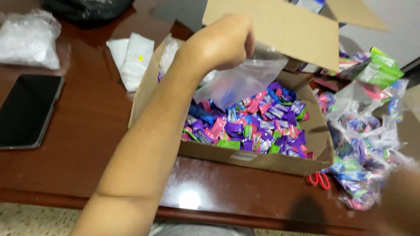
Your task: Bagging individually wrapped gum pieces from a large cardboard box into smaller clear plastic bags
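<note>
A dark red-brown tabletop (87, 131) is carrying everything here, and its polished surface is reflecting a lamp near the front edge. At the far left a clear bag with white contents (28, 39) is lying, and just in front of it a black phone (27, 110) is resting flat with a dark screen. Further right, two white packets (131, 59) are lying side by side, touching the left flap of an open cardboard box (258, 159). The box is holding many small wrapped candies (253, 126) in purple, pink, green and blue.

The left hand (221, 43) is reaching over the box, with the forearm crossing the picture from the bottom. Its fingers are curling closed and are pinching the top of a clear plastic bag (238, 81), which is hanging over the candies inside the box.

To the right of the box, red scissor handles (319, 179) are showing, and beside them filled clear bags of candies (363, 153) are piling up. The right hand is appearing only as a blur at the lower right corner, so I cannot tell how its fingers stand.
</note>
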